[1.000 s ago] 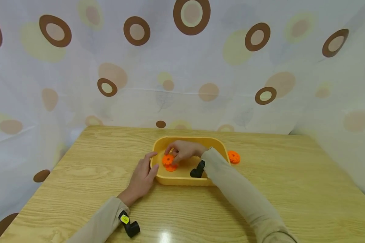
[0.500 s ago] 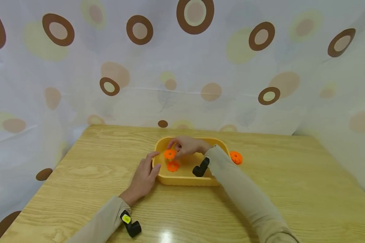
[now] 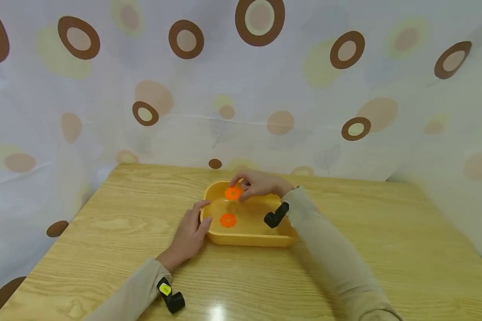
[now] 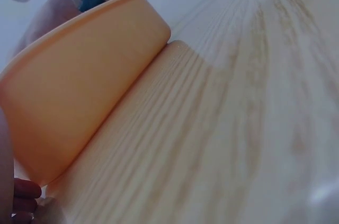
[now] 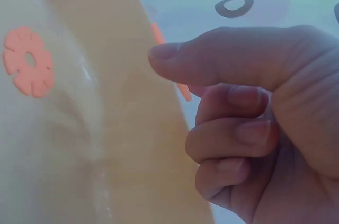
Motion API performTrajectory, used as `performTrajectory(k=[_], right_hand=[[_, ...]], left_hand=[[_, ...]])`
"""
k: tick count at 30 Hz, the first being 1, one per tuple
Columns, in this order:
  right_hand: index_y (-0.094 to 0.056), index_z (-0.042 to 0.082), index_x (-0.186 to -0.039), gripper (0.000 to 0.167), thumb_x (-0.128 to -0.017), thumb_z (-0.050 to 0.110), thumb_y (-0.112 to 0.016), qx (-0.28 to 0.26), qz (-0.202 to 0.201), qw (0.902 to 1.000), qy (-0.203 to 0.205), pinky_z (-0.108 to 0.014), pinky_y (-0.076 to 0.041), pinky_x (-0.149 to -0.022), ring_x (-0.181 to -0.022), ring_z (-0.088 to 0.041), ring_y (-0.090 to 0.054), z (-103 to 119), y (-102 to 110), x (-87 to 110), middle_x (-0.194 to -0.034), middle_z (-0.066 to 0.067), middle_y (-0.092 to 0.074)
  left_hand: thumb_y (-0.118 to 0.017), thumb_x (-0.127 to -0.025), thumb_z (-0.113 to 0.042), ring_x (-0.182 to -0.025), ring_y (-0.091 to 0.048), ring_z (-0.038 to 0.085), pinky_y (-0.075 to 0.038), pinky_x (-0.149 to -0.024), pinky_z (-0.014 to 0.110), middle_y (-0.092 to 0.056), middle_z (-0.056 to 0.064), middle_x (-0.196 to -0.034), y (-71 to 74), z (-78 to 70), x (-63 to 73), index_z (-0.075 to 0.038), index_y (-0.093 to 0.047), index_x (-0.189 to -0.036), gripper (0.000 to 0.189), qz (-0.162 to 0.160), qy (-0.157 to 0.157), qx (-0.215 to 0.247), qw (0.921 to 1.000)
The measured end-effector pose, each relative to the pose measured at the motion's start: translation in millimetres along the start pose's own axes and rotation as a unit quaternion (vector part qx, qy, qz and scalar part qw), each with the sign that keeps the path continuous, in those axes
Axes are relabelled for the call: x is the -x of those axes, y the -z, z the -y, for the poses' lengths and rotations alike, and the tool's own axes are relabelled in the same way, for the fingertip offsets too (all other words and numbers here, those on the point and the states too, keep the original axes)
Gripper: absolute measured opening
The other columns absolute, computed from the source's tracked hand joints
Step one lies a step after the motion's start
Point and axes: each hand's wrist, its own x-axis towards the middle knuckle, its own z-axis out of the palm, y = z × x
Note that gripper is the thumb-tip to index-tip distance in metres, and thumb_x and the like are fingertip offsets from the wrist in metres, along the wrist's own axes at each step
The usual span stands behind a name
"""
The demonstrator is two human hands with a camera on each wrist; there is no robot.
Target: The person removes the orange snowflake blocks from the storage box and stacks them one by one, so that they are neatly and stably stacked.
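A yellow plastic tub (image 3: 249, 239) stands on the wooden table. My left hand (image 3: 188, 234) holds its left end, thumb and fingers at the rim; in the left wrist view a few curled fingers (image 4: 24, 198) show by the tub's lower corner. Over the tub's far left part, my right hand (image 3: 261, 183) pinches an orange notched disc (image 3: 230, 194) between thumb and index finger. Much of that disc hides behind the thumb in the right wrist view, where the other fingers are curled in. A second orange notched disc (image 3: 223, 221) lies flat on the tub floor.
Just right of the tub a sliver of orange (image 3: 320, 208) shows past the right sleeve (image 3: 329, 240). A patterned cloth (image 3: 241, 89) hangs behind the table (image 3: 385, 232). Small black cameras (image 3: 172, 299) sit on both wrists.
My right hand has lifted the pinched disc up and away from the other disc, toward the tub's far rim. The right sleeve now covers most of the orange discs outside. The left hand stays put.
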Motion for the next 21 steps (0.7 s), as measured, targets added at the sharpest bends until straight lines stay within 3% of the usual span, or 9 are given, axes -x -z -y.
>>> performTrajectory(k=[5,11,21], right_hand=[[-0.055,-0.003,-0.122,0.041,-0.084,0.005,-0.07,0.02,-0.006,0.9996,0.017,-0.024,-0.036,-0.065,-0.054,-0.011,-0.027,2,11,11.4,-0.061,0.003,-0.031],[-0.054,-0.001,-0.124,0.041,-0.086,0.005,-0.068,0.016,-0.014,0.9998,0.004,-0.027,-0.039,-0.071,-0.054,-0.012,-0.025,2,19,25.4,-0.06,0.003,-0.03],[-0.053,-0.002,-0.126,0.042,-0.087,0.006,-0.068,0.017,-0.036,0.9992,-0.003,-0.028,-0.038,-0.067,-0.053,-0.011,-0.024,-7,31,51.4,-0.062,0.002,-0.029]], left_hand=[[-0.05,-0.098,-0.022,-0.076,-0.039,0.015,-0.033,-0.07,0.03,-0.041,0.001,-0.079,0.2,-1.2,0.2,-0.008,-0.045,-0.133,0.039,0.0,0.006,-0.003,1.0],[-0.051,-0.097,-0.021,-0.079,-0.041,0.018,-0.033,-0.072,0.032,-0.041,0.001,-0.079,-1.1,-1.0,2.3,-0.007,-0.045,-0.134,0.039,-0.001,0.008,-0.003,1.0],[-0.049,-0.098,-0.021,-0.079,-0.04,0.017,-0.033,-0.073,0.032,-0.04,0.0,-0.077,-1.4,-1.8,1.1,-0.007,-0.044,-0.134,0.039,0.0,0.003,-0.001,1.0]])
